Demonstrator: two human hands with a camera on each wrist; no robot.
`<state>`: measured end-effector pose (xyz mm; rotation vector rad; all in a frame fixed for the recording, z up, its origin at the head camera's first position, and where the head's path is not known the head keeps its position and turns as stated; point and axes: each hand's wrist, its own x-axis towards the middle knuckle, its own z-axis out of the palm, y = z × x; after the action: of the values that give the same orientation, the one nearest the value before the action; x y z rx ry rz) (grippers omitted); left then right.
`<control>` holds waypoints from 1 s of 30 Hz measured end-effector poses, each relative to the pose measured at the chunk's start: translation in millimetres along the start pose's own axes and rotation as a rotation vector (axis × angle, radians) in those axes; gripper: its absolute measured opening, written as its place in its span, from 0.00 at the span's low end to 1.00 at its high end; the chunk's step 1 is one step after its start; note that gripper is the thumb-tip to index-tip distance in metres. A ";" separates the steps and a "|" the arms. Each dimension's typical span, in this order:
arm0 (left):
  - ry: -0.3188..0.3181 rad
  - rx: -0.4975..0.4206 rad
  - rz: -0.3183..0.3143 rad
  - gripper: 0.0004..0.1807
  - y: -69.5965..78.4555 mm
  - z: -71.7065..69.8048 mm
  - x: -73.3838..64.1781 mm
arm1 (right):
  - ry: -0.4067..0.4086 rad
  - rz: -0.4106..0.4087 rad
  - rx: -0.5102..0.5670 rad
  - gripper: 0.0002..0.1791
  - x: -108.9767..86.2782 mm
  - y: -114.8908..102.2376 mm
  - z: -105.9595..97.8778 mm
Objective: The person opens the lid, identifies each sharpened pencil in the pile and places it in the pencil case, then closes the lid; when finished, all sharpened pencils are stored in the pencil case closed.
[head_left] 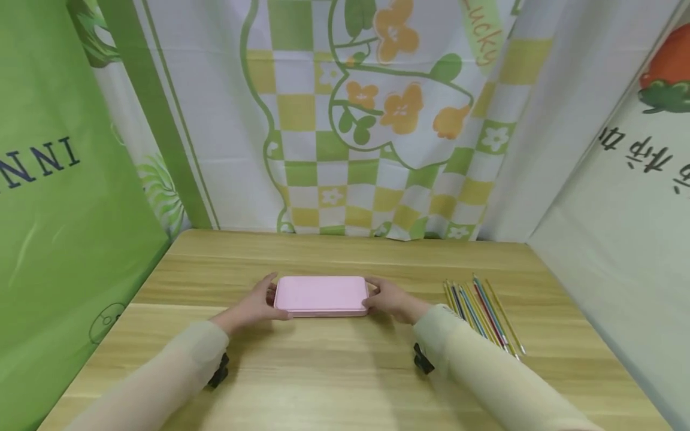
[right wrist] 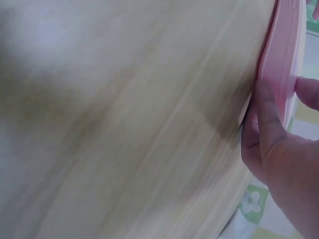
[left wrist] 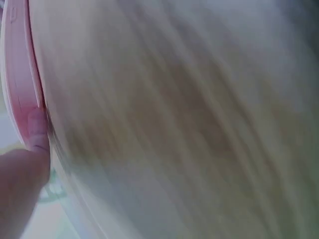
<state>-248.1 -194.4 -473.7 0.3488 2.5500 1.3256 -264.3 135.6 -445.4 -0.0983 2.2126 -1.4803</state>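
A pink, flat, rounded pencil case (head_left: 321, 294) lies closed on the wooden table, its long side toward me. My left hand (head_left: 253, 306) holds its left end, thumb along the front edge and the other fingers at the side. At the right end my right hand (head_left: 396, 301) grips the case between thumb and fingers. In the left wrist view the left thumb (left wrist: 37, 127) presses the case's side wall (left wrist: 21, 64). The right wrist view shows right-hand fingers (right wrist: 269, 114) on both sides of the case (right wrist: 281, 55).
Several pencils (head_left: 482, 314) in yellow, blue and red lie loosely side by side on the table (head_left: 334, 377), right of the case and by the right forearm. A patterned curtain (head_left: 377, 120) hangs behind the table, with a green cloth (head_left: 64, 227) on the left.
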 end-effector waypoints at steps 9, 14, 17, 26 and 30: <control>0.050 0.238 0.124 0.56 -0.7 12.6 3.5 | -0.027 -0.020 -0.182 0.37 -14.2 0.2 -11.0; 0.046 0.244 0.117 0.53 -0.9 11.1 -0.6 | -0.074 -0.025 -0.213 0.35 -21.8 5.9 -15.6; 0.021 0.244 0.112 0.53 0.1 11.2 -3.7 | -0.097 -0.023 -0.184 0.35 -26.0 8.6 -15.8; -0.021 0.249 0.114 0.54 4.5 15.8 -7.6 | -0.107 -0.030 -0.237 0.31 -41.7 10.1 -16.2; -0.042 0.251 0.126 0.55 8.2 18.3 -7.4 | -0.061 -0.078 -0.393 0.34 -47.6 7.7 -16.6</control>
<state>-234.4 -178.2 -476.4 0.5875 2.7014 1.0245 -227.6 167.9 -430.9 -0.3555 2.4435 -1.0450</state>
